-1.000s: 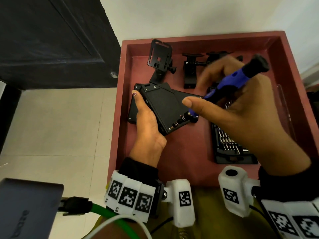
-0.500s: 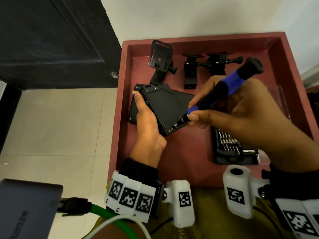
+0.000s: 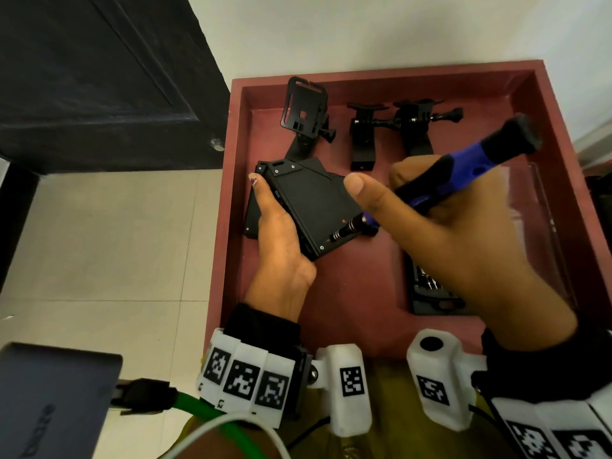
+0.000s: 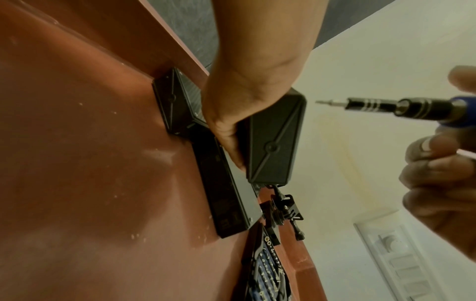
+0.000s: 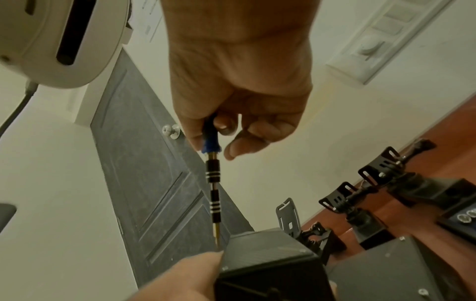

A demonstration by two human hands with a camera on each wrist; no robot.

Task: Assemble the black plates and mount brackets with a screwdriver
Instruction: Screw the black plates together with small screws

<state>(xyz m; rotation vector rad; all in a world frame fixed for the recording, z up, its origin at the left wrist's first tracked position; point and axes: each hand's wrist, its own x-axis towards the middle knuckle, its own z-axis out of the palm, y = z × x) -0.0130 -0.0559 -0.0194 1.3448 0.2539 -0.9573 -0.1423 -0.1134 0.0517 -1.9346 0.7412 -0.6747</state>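
Note:
My left hand (image 3: pixel 278 226) grips a black plate (image 3: pixel 314 207) by its edge and holds it tilted above a second black plate (image 3: pixel 251 220) that lies flat in the red tray (image 3: pixel 364 309). My right hand (image 3: pixel 440 220) holds a blue and black screwdriver (image 3: pixel 463 170), thumb stretched out to the left. Its tip (image 3: pixel 331 239) points at the held plate's near right corner. In the left wrist view the bit (image 4: pixel 324 102) stands a short way off the plate (image 4: pixel 275 140). Three black mount brackets (image 3: pixel 306 111) (image 3: pixel 362 137) (image 3: pixel 417 124) stand at the tray's far side.
A black case of screwdriver bits (image 3: pixel 430 293) lies in the tray under my right forearm, beside a clear lid (image 3: pixel 543 226). A dark door (image 3: pixel 99 77) and tiled floor lie left of the tray. A grey device (image 3: pixel 49 399) with a green cable sits at the lower left.
My right thumb has lifted off the screwdriver and stretched out left. The hand and screwdriver have shifted slightly. The left hand and its plate have stayed still.

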